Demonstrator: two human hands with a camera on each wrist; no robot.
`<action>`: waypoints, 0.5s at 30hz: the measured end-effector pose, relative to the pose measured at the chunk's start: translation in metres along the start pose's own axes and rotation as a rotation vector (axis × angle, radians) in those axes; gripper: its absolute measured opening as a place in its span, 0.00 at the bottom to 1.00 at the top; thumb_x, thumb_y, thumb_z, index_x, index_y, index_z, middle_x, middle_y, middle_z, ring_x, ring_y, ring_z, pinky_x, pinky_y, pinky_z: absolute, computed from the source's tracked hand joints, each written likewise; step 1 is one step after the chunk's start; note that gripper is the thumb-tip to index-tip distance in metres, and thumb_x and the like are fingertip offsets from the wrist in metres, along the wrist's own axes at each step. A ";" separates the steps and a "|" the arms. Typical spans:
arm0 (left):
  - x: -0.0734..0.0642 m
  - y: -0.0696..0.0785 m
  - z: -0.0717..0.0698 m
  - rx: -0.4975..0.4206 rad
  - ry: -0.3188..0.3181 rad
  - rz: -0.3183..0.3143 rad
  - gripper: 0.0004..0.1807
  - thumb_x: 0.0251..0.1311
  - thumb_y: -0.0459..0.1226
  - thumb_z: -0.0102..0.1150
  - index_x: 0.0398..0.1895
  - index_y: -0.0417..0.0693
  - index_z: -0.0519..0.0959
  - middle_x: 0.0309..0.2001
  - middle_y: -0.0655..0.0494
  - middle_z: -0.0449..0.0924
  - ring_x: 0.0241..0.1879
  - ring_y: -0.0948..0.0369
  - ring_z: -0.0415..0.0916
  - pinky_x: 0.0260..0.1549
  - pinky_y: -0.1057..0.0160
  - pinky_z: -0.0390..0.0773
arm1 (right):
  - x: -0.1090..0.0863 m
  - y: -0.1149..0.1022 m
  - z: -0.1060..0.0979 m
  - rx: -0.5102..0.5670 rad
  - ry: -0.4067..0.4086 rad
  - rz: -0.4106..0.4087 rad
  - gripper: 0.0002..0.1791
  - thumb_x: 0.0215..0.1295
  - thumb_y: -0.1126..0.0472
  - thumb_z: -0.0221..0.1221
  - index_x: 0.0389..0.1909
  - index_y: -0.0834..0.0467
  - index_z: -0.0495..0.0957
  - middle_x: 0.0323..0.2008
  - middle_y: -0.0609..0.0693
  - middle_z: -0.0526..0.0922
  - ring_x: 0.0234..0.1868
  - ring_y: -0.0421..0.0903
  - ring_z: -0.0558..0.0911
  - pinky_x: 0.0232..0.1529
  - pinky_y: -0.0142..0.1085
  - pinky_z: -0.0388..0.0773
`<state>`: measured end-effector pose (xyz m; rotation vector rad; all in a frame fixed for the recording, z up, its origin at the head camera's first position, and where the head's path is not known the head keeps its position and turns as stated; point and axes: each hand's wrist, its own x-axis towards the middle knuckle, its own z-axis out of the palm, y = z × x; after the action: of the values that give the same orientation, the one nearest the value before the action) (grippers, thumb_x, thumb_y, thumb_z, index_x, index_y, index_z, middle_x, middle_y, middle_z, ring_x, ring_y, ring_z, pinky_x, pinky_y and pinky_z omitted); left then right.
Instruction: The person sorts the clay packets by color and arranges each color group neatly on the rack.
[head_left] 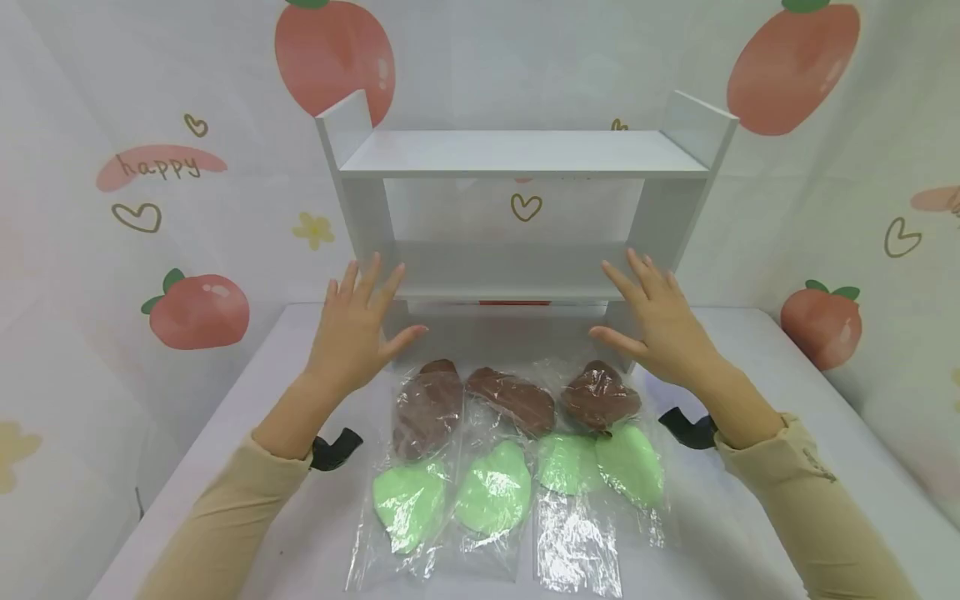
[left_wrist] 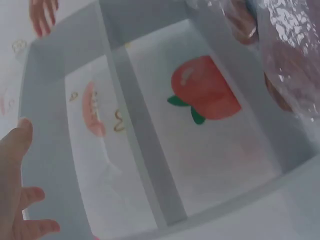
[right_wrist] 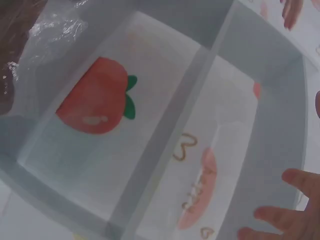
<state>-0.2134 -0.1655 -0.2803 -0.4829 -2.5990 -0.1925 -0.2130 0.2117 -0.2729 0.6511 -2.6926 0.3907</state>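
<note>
My left hand (head_left: 351,333) is raised with its fingers spread, in front of the left side of a white shelf unit (head_left: 525,154). On the other side my right hand (head_left: 663,325) mirrors it, fingers apart and holding nothing. Between and below the hands lie clear plastic bags. Brown pieces sit in the back row: a left one (head_left: 429,408), a middle one (head_left: 513,400) and a right one (head_left: 600,396). Nearer me are light green pieces, such as the left one (head_left: 411,504) and the middle one (head_left: 495,489). Both wrist views show the unit's open shelves.
The shelf unit stands at the back of a white table (head_left: 300,533). Behind it hangs a cloth backdrop (head_left: 465,67) printed with red fruit and hearts. A black strap end shows by each wrist, left (head_left: 336,450) and right (head_left: 688,429).
</note>
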 end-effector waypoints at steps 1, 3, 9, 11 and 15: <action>-0.001 -0.004 -0.001 -0.022 0.026 -0.014 0.43 0.57 0.56 0.57 0.72 0.49 0.54 0.72 0.38 0.51 0.70 0.37 0.47 0.67 0.34 0.52 | -0.003 0.003 -0.002 0.046 -0.010 0.020 0.43 0.62 0.41 0.56 0.73 0.48 0.47 0.74 0.61 0.45 0.73 0.65 0.46 0.69 0.65 0.46; -0.004 -0.013 -0.003 -0.086 0.087 -0.047 0.39 0.58 0.51 0.58 0.69 0.45 0.58 0.69 0.36 0.56 0.68 0.37 0.53 0.66 0.36 0.56 | -0.008 0.010 -0.004 0.128 -0.044 0.055 0.42 0.63 0.43 0.56 0.73 0.50 0.49 0.73 0.60 0.49 0.72 0.64 0.50 0.68 0.65 0.50; -0.009 -0.036 -0.005 -0.267 0.174 -0.190 0.28 0.62 0.44 0.55 0.61 0.39 0.68 0.61 0.38 0.70 0.61 0.42 0.67 0.58 0.41 0.70 | -0.021 0.030 0.003 0.273 -0.164 0.121 0.37 0.67 0.46 0.53 0.70 0.59 0.54 0.68 0.62 0.61 0.67 0.65 0.62 0.63 0.63 0.61; -0.009 -0.042 -0.004 -0.320 0.169 -0.240 0.27 0.63 0.44 0.53 0.61 0.39 0.69 0.60 0.38 0.71 0.59 0.42 0.68 0.57 0.41 0.70 | -0.026 0.037 0.009 0.313 -0.182 0.138 0.35 0.67 0.48 0.53 0.69 0.60 0.55 0.67 0.63 0.63 0.65 0.65 0.65 0.61 0.62 0.64; -0.006 -0.051 0.001 -0.393 0.160 -0.292 0.28 0.64 0.44 0.52 0.62 0.36 0.67 0.60 0.36 0.70 0.57 0.40 0.70 0.56 0.40 0.71 | -0.033 0.051 0.023 0.369 -0.217 0.170 0.34 0.67 0.51 0.53 0.68 0.62 0.55 0.65 0.66 0.65 0.61 0.67 0.69 0.58 0.62 0.69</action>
<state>-0.2277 -0.2148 -0.2864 -0.2026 -2.4637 -0.8161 -0.2163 0.2603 -0.3157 0.5910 -2.9189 0.9263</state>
